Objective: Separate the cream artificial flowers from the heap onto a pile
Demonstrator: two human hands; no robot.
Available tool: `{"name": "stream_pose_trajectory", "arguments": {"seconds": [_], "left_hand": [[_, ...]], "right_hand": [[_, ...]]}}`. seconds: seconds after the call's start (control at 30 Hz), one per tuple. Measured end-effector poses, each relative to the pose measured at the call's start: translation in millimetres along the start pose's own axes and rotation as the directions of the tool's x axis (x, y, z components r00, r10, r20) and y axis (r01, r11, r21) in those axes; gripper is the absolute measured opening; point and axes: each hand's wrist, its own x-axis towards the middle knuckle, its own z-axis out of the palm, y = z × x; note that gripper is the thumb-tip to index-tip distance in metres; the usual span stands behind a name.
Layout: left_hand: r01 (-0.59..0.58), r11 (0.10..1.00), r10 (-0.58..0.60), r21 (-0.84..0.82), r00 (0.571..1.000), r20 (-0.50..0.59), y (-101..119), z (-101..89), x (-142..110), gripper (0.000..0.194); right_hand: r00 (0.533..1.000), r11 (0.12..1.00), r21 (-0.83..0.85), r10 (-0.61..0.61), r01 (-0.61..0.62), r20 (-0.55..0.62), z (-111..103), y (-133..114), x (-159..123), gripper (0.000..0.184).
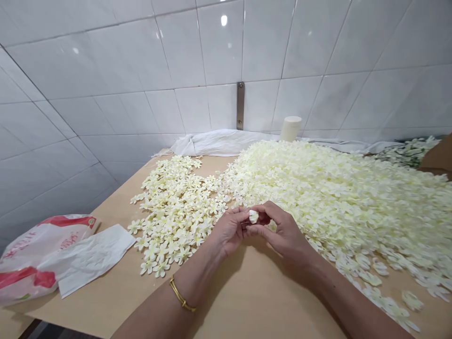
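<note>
My left hand [233,228] and my right hand [280,230] meet over the front middle of the table. A small white artificial flower [253,216] is pinched at the fingertips between them, its petals bunched together. My left thumb presses against its side, and the curved fingers and thumb of my right hand close round it. Some fingertips are hidden behind the flower. To the left lies a spread of opened cream flowers with yellowish centres [173,212]. A much larger heap of pale petal pieces [339,202] covers the right side of the table.
A red and white tissue packet [45,249] lies at the left edge, a white tissue [95,259] coming out of it. Along the tiled wall are a white cloth [219,142] and an upturned white cup [291,128]. Green-stemmed flowers [406,151] lie far right beside a brown box [438,157].
</note>
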Motion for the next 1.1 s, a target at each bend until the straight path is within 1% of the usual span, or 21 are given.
{"name": "stream_pose_trajectory", "arguments": {"seconds": [0.1, 0.13, 0.2, 0.27, 0.33, 0.4, 0.47, 0.53, 0.6, 0.67, 0.73, 0.83, 0.9, 1.03, 1.1], "left_hand": [[0.028, 1.0, -0.028, -0.01, 0.999, 0.016, -4, 1.2, -3, 0.012], [0.047, 0.999, -0.047, 0.005, 0.999, 0.02, -5, 2.0, -4, 0.011], [0.085, 0.994, -0.088, 0.067, 0.995, 0.04, -7, 3.5, -5, 0.019], [0.079, 0.986, -0.089, 0.15, 0.994, 0.062, -7, 3.8, -6, 0.028], [0.035, 0.976, -0.05, 0.215, 0.997, 0.065, -6, 2.7, -6, 0.028], [-0.006, 0.972, -0.004, 0.235, 0.999, 0.043, -4, 1.0, -6, 0.024], [-0.023, 0.971, 0.015, 0.239, 0.999, 0.033, -3, -0.4, -7, 0.022], [-0.035, 0.97, 0.024, 0.239, 0.999, 0.047, -3, -1.2, -7, 0.022], [-0.039, 0.972, 0.023, 0.234, 0.997, 0.067, -4, -1.7, -7, 0.023], [-0.034, 0.975, 0.017, 0.219, 0.997, 0.079, -6, -2.6, -6, 0.024], [-0.035, 0.979, 0.016, 0.203, 0.996, 0.091, -7, -4.0, -6, 0.024], [-0.05, 0.98, 0.03, 0.191, 0.994, 0.108, -9, -6.4, -5, 0.024], [-0.058, 0.98, 0.037, 0.19, 0.993, 0.11, -9, -7.3, -4, 0.024], [-0.061, 0.98, 0.039, 0.19, 0.993, 0.115, -9, -6.2, -4, 0.023], [-0.039, 0.982, 0.015, 0.186, 0.991, 0.129, -9, -4.5, -4, 0.023]], "right_hand": [[0.997, 0.985, -0.152, -0.08, 0.075, -0.023, 5, 7, -1, 0.01], [0.994, 0.972, -0.214, -0.108, 0.099, -0.029, 7, 9, -1, 0.01], [0.987, 0.935, -0.331, -0.153, 0.127, -0.055, 9, 14, -2, 0.016], [0.981, 0.904, -0.415, -0.161, 0.102, -0.109, 9, 17, -2, 0.022], [0.98, 0.893, -0.449, -0.121, 0.037, -0.16, 8, 17, -3, 0.028], [0.981, 0.906, -0.421, -0.042, -0.041, -0.187, 5, 14, -2, 0.034], [0.975, 0.931, -0.343, 0.051, -0.124, -0.215, 3, 12, -2, 0.039], [0.965, 0.951, -0.252, 0.121, -0.179, -0.231, 3, 10, -1, 0.04], [0.967, 0.969, -0.181, 0.125, -0.167, -0.22, 3, 11, -2, 0.031], [0.978, 0.984, -0.142, 0.079, -0.108, -0.194, 4, 13, -2, 0.022], [0.982, 0.991, -0.116, 0.04, -0.063, -0.187, 5, 15, -3, 0.025], [0.981, 0.994, -0.075, 0.07, -0.084, -0.179, 3, 12, -3, 0.021], [0.979, 0.988, -0.092, 0.107, -0.124, -0.173, 1, 9, -2, 0.022], [0.966, 0.963, -0.2, 0.133, -0.178, -0.22, 1, 6, -2, 0.042], [0.97, 0.952, -0.239, 0.146, -0.192, -0.195, 3, 8, -2, 0.044]]}}
